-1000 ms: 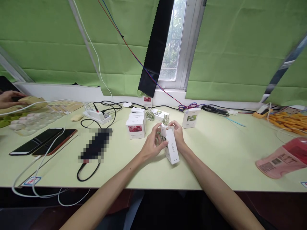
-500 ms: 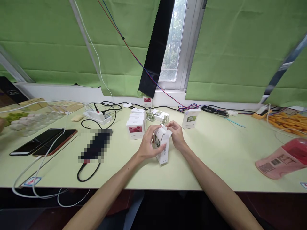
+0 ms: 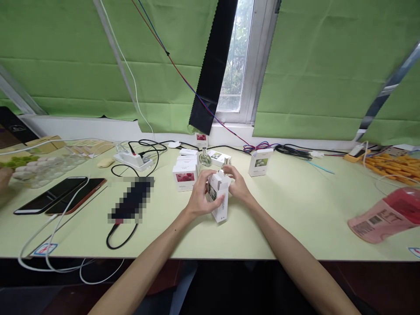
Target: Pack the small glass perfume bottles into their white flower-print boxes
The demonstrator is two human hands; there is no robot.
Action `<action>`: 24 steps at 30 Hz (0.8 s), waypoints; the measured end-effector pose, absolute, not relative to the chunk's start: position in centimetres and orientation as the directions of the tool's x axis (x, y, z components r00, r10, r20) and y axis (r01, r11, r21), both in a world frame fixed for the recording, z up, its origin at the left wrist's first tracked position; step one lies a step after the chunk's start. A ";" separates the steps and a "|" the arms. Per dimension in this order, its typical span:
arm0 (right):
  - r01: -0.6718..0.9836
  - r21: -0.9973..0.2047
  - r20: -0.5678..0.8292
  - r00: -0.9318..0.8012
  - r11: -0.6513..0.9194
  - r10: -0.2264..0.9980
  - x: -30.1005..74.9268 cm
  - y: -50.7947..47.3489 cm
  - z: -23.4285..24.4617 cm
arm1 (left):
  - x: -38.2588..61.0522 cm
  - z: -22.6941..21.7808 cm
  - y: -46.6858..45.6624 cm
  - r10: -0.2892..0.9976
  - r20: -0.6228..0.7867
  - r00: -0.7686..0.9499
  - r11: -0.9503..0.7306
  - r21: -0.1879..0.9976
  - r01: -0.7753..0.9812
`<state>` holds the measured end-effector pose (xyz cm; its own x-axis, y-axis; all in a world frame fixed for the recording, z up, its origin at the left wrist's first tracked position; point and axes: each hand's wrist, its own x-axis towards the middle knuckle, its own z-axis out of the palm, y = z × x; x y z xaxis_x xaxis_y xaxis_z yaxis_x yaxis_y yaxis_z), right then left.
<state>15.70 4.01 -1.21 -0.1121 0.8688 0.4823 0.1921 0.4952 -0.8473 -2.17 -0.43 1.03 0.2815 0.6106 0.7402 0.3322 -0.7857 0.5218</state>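
Note:
My left hand (image 3: 204, 196) is wrapped around a small white carton (image 3: 220, 202) with a dark picture on its side, standing slightly tilted on the table. The carton's top end is open, with flaps sticking up. At that upper end, the bent fingers of my right hand (image 3: 239, 184) hold the carton's right edge and flap. Just behind the fingers shows part of a small glass bottle (image 3: 226, 162). Another round glass bottle (image 3: 205, 158) stands farther back, beside a white box lying down (image 3: 219, 157).
White boxes with a red picture (image 3: 185, 177) stand in a row at left. A white box with a green picture (image 3: 259, 162) stands at right. Phones (image 3: 52, 194), a power strip (image 3: 134, 159) and cables lie left. A pink bottle (image 3: 380, 218) lies right. Another person's hand (image 3: 4, 178) shows far left.
My right fingers have shifted from pinching the raised flap to lying against the carton's upper right side. The flap has folded inward a little, and the carton has moved slightly left.

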 end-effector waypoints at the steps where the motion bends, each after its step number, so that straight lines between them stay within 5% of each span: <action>1: 0.200 -0.844 0.477 -0.145 0.498 0.867 15.7 3.9 -1.3 | -2.2 1.0 -0.4 0.613 0.738 0.281 -0.784 0.524 0.334; 8: 0.301 -0.777 0.506 -0.223 0.553 0.833 15.6 3.3 -1.1 | -2.2 1.1 -0.3 0.609 0.756 0.240 -0.784 0.529 0.323; 24: 0.593 -0.665 0.508 -0.085 0.454 0.857 17.3 4.1 -0.7 | -2.3 1.0 0.0 0.581 0.782 0.227 -0.765 0.428 0.481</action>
